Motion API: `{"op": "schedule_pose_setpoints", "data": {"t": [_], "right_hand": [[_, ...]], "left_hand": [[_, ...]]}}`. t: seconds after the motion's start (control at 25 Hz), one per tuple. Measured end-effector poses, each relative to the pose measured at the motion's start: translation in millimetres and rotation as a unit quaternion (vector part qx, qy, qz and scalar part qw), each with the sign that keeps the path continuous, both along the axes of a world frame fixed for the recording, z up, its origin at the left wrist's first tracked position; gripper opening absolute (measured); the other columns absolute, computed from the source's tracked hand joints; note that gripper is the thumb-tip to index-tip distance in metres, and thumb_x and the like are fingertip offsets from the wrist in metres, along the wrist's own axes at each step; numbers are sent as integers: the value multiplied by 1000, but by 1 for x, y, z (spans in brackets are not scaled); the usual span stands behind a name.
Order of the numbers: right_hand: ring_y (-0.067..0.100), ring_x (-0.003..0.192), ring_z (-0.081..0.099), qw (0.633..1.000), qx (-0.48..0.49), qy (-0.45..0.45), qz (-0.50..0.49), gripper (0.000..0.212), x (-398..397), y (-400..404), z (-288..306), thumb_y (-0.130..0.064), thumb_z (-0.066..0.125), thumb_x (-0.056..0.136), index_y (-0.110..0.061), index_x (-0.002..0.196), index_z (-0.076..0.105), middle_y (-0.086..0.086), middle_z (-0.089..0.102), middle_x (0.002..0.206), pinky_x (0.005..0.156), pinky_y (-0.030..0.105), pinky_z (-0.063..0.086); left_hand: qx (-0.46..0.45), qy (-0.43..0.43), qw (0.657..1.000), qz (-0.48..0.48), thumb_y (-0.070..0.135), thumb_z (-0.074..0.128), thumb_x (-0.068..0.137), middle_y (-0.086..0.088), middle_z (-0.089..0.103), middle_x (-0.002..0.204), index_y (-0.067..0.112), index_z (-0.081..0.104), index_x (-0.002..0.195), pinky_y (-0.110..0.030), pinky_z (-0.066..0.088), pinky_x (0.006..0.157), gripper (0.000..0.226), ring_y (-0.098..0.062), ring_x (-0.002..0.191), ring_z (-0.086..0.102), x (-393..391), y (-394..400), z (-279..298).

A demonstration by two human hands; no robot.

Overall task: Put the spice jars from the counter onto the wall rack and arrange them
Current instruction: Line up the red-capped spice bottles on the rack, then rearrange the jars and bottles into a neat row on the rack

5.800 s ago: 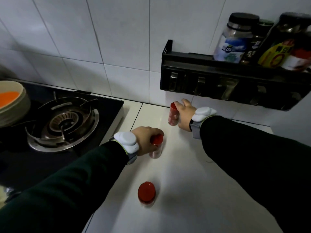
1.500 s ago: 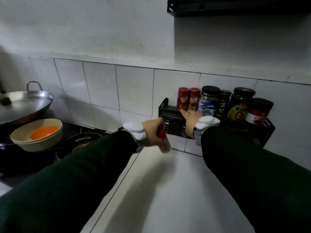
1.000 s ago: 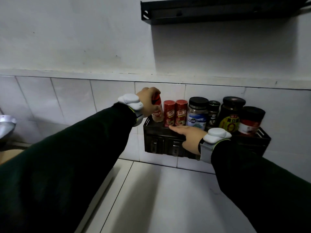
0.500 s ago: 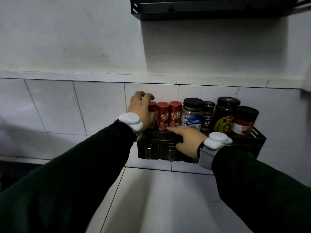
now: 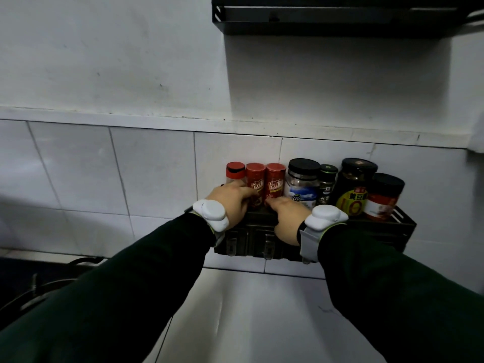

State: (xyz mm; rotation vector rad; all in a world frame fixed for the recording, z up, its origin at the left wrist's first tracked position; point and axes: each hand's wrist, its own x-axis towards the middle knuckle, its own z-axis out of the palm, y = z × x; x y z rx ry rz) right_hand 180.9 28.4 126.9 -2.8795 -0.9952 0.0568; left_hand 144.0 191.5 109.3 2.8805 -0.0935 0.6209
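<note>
Three red-capped spice jars stand side by side at the left end of the black wall rack [image 5: 387,227]: a clear one [image 5: 235,172] and two red-labelled ones [image 5: 255,176] [image 5: 275,178]. My left hand [image 5: 231,199] lies against the lower fronts of the two left jars, thumb by the clear one, not wrapped around either. My right hand [image 5: 285,218] rests flat on the rack's front edge, its fingertips touching the base of the third red jar. The jars' bottoms are hidden behind my hands.
Right of the red jars the rack holds several larger dark-lidded jars, starting with a clear one [image 5: 302,183]. A second black shelf [image 5: 327,17] hangs above. The white counter [image 5: 262,310] lies below, and the stove [image 5: 39,281] sits at lower left.
My left hand set the clear red-capped jar at the rack's left end, let go of its top and slid down to the jars' bases. My right hand stayed on the rack's front.
</note>
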Motion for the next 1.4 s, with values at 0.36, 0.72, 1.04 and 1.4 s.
{"op": "schedule_pose_setpoints", "data": {"t": [0.36, 0.72, 1.04, 1.4], "right_hand": [[26, 135, 38, 997, 59, -29, 30, 57, -9, -41, 6, -4, 49, 87, -19, 141, 45, 8, 44, 145, 112, 33, 34], [26, 140, 32, 990, -41, -80, -113, 72, 1, -122, -15, -21, 56, 83, -24, 150, 27, 6, 38, 150, 118, 43, 23], [24, 151, 0, 988, -75, 24, -133, 94, 15, -128, -15, -14, 62, 83, -29, 153, 1, 1, 5, 163, 116, 60, 9], [31, 150, 0, 986, -97, 36, -134, 99, 22, -123, -12, -15, 66, 81, -24, 153, -1, 7, 5, 163, 118, 58, 15]], "left_hand": [[-7, 0, 999, 36, 26, 51, 90, -5, 58, 129, 21, 56, 126, -40, 45, 96, 37, -28, 117, 53, -23, -17, 1], [43, 81, 992, 81, 27, 55, 86, -7, 45, 139, 24, 40, 140, -41, 39, 106, 56, -34, 125, 42, -52, -68, -7], [23, 156, 981, 111, 21, 63, 79, -6, 38, 143, 22, 32, 145, -38, 40, 108, 73, -31, 128, 44, -53, -79, 0], [27, 196, 971, 134, 16, 63, 79, -7, 27, 149, 20, 18, 149, -37, 35, 112, 84, -30, 136, 34, -53, -87, 2]]}}
